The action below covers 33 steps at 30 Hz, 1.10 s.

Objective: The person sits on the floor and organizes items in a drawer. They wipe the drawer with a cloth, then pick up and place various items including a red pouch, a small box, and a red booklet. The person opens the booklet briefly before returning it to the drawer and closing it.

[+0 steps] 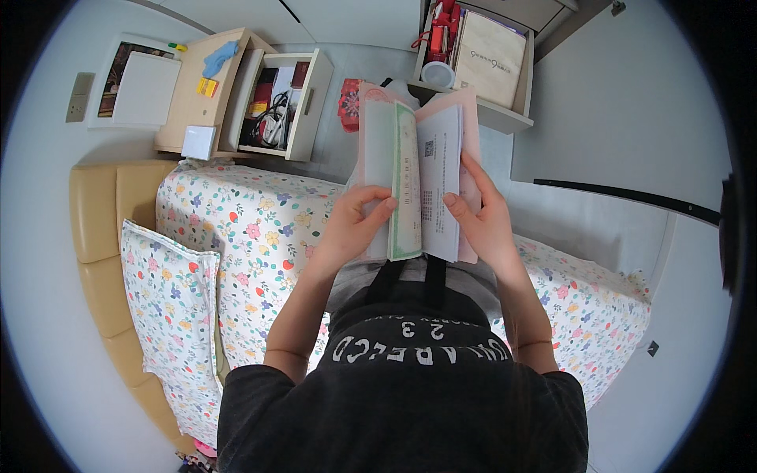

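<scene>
A pink document folder (468, 112) lies spread apart over my lap, with papers inside it. My left hand (362, 222) pinches a green-bordered certificate sheet (406, 183) and the folder's left side between thumb and fingers. On the right side, my right hand (482, 216) holds a stack of white printed sheets (439, 177), thumb on top and fingers at the folder's outer edge. The sheets bear printed writing and a square code. The green-bordered sheet stands partly raised near the fold.
I sit on a bed with a floral sheet (248, 207). A pulled-out nightstand drawer (310, 112) holds cables and booklets. Ahead on the right, another pulled-out drawer (502, 115) holds a cloth-like bag (491, 56) and red items. A red patterned object (350, 105) lies beyond my knees.
</scene>
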{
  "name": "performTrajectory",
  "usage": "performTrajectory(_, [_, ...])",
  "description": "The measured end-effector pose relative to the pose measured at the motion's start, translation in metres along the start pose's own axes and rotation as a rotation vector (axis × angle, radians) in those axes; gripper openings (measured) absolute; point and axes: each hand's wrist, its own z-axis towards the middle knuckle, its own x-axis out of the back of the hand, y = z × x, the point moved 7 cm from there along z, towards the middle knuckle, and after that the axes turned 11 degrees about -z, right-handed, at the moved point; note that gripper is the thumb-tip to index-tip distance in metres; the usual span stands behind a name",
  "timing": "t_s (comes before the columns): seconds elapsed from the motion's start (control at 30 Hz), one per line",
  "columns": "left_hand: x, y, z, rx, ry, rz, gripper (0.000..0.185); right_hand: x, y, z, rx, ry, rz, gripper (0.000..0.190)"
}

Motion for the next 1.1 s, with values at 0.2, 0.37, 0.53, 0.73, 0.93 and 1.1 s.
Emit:
performTrajectory(0.2, [0.015, -0.021, -0.001, 0.064, 0.040, -0.155, 0.025, -0.005, -0.003, 0.001, 0.032, -0.044, 0.016, 0.062])
performTrajectory(0.37, [0.023, -0.022, -0.004, 0.123, 0.052, -0.201, 0.030, -0.016, -0.016, 0.002, 0.054, -0.089, 0.007, 0.059])
performTrajectory(0.53, [0.026, -0.003, -0.005, -0.038, 0.097, -0.145, 0.051, -0.030, -0.017, 0.004, 0.024, -0.146, 0.033, 0.062])
performTrajectory(0.73, [0.029, 0.006, -0.008, -0.025, 0.079, -0.037, 0.068, -0.039, -0.022, 0.002, -0.003, -0.173, 0.080, 0.063])
performTrajectory(0.93, [0.031, 0.008, -0.008, -0.043, 0.074, 0.046, 0.067, -0.035, -0.014, 0.003, 0.026, -0.125, 0.046, 0.063])
performTrajectory(1.1, [0.022, 0.017, -0.009, -0.029, 0.070, 0.038, 0.066, -0.008, 0.008, 0.007, -0.073, -0.125, 0.048, 0.061])
